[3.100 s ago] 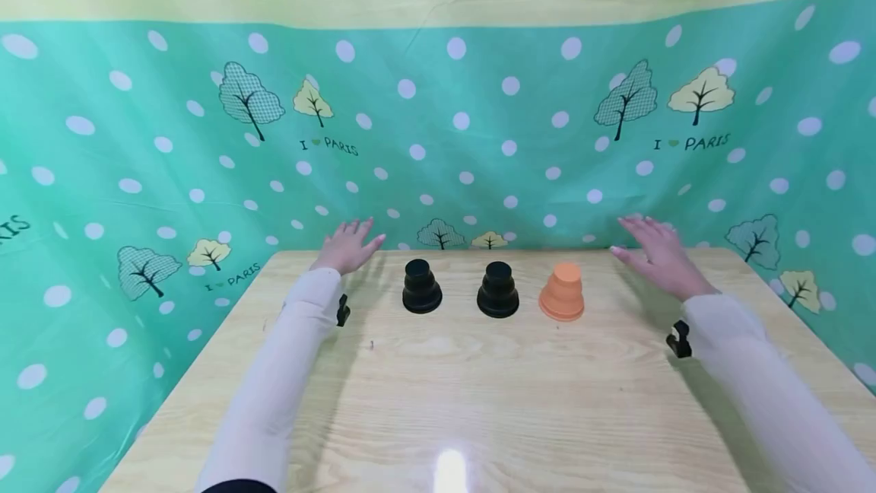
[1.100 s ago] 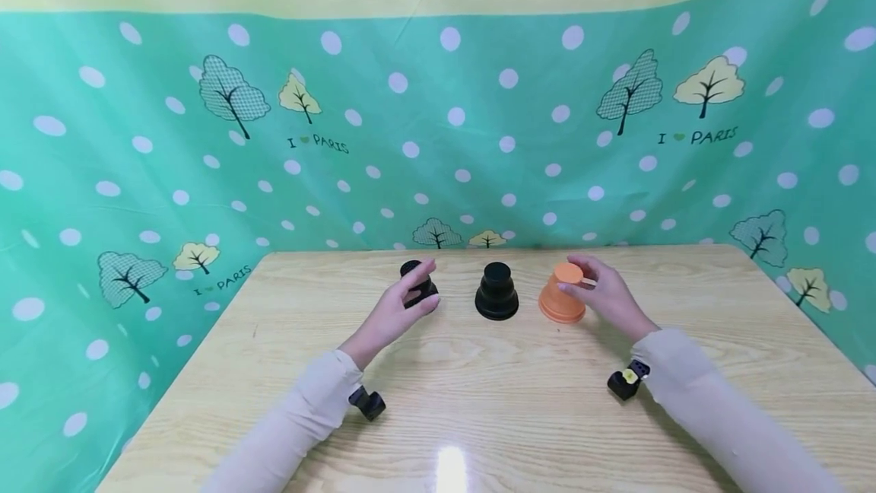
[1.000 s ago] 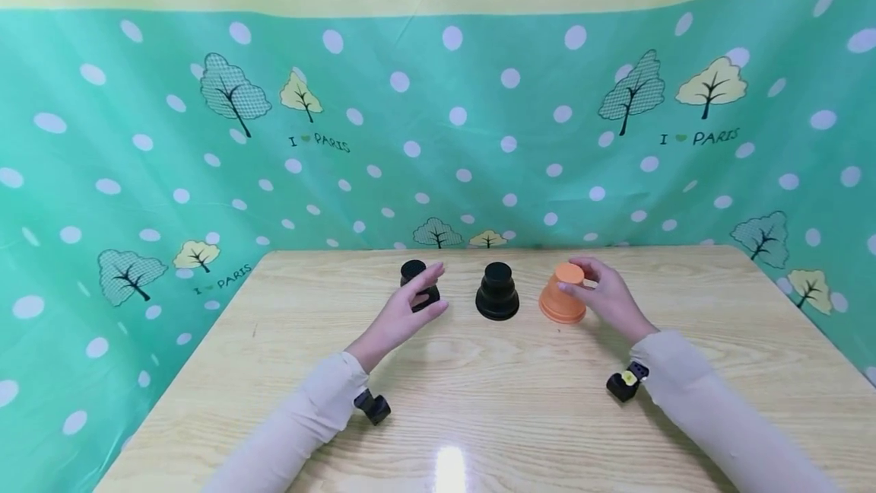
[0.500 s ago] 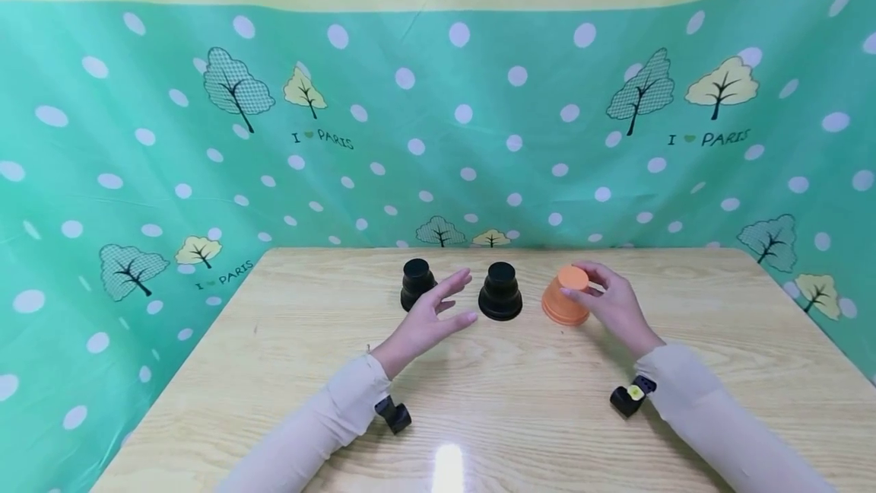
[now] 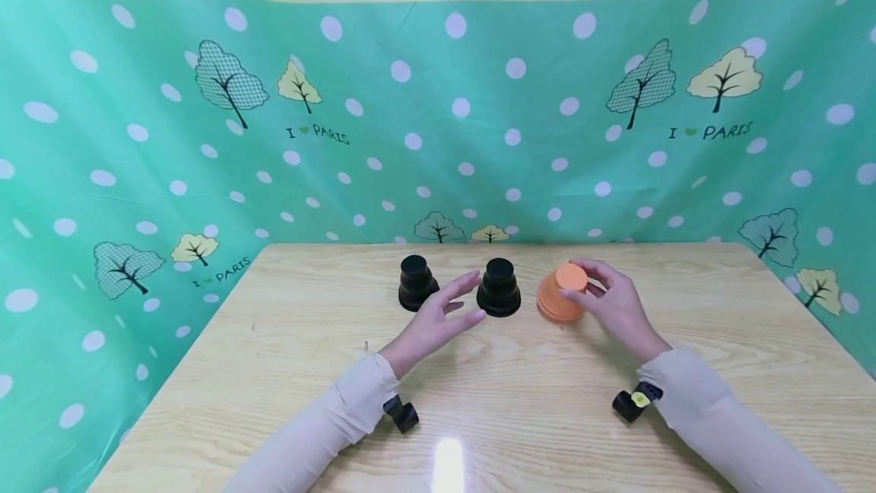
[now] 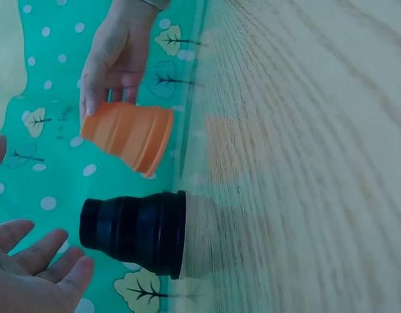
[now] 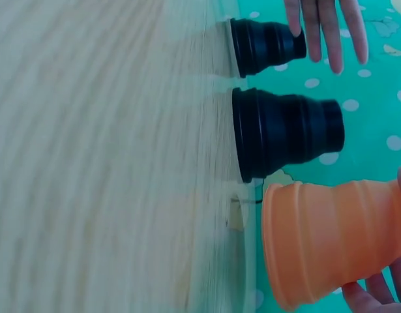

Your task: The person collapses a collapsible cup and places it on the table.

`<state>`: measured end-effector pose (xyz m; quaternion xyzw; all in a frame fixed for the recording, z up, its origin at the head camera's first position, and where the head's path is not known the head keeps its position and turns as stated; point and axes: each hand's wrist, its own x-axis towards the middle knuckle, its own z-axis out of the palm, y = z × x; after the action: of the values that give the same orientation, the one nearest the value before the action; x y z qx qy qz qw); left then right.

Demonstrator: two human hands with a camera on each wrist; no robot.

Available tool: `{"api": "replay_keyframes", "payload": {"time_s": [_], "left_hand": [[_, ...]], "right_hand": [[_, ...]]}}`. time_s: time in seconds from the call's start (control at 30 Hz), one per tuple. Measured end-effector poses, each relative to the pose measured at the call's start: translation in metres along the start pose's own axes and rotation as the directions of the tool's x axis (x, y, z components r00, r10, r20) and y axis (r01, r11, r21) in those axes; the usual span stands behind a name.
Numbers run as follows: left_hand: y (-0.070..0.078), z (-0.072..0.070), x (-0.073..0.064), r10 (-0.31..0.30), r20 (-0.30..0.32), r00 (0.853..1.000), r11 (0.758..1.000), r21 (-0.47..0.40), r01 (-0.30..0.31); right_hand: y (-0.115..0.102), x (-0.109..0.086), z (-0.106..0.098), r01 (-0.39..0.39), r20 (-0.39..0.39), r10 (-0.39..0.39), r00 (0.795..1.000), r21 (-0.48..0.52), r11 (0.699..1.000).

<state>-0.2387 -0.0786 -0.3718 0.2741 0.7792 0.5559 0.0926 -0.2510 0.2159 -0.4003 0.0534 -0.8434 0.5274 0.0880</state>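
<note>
An orange stepped collapsible cup (image 5: 556, 306) stands mouth down, tilted, on the right of the row. My right hand (image 5: 621, 314) pinches its narrow upper end between thumb and fingers. In the left wrist view the orange cup (image 6: 132, 137) has its rim raised off the table. Fingers spread, my left hand (image 5: 427, 329) hovers beside the middle black collapsible cup (image 5: 499, 297) without holding anything. Another black cup (image 5: 414, 280), also mouth down, stands farther left, its lower right edge partly behind that hand. Both black cups (image 7: 285, 134) rest upright in the right wrist view.
The pale wooden table (image 5: 506, 417) ends at a green dotted curtain (image 5: 383, 128) behind the cups. Black wrist cameras (image 5: 402, 413) hang under both sleeves. A bright light reflection lies on the front of the table.
My left hand has come in from the far left, past the left black cup, to the middle one. My right hand has moved from the far right onto the orange cup, gripped it and tilted it.
</note>
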Motion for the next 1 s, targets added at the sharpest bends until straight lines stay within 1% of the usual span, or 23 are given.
{"api": "replay_keyframes", "payload": {"time_s": [0.1, 0.2, 0.5, 0.6, 0.73, 0.87, 1.0], "left_hand": [[0.002, 0.001, 0.001, -0.010, 0.011, 1.000, 1.000, 0.014, 0.010], [0.002, 0.001, 0.002, -0.013, 0.016, 1.000, 1.000, 0.019, 0.013], [0.004, 0.000, 0.005, -0.017, -0.004, 1.000, 1.000, 0.021, 0.017], [0.005, -0.001, 0.005, -0.027, -0.008, 1.000, 0.999, 0.019, 0.027], [0.006, -0.002, 0.006, -0.026, -0.011, 1.000, 0.999, 0.021, 0.026], [0.006, -0.003, 0.007, -0.027, -0.016, 1.000, 0.999, 0.021, 0.027], [-0.012, -0.001, 0.014, -0.040, -0.038, 0.998, 0.999, 0.022, 0.041]], "right_hand": [[-0.003, -0.002, 0.002, 0.009, 0.014, -0.009, 1.000, 0.006, 1.000], [-0.007, -0.005, 0.005, 0.027, 0.029, -0.028, 0.999, 0.036, 0.999], [-0.019, -0.014, 0.016, 0.123, 0.064, -0.132, 0.989, 0.124, 0.985], [-0.025, -0.018, 0.019, 0.166, 0.065, -0.177, 0.982, 0.155, 0.974], [-0.032, -0.021, 0.024, 0.228, 0.063, -0.243, 0.968, 0.184, 0.956], [-0.040, -0.025, 0.030, 0.262, 0.070, -0.283, 0.956, 0.225, 0.939], [-0.046, -0.029, 0.036, 0.281, 0.077, -0.309, 0.948, 0.253, 0.926]]}}
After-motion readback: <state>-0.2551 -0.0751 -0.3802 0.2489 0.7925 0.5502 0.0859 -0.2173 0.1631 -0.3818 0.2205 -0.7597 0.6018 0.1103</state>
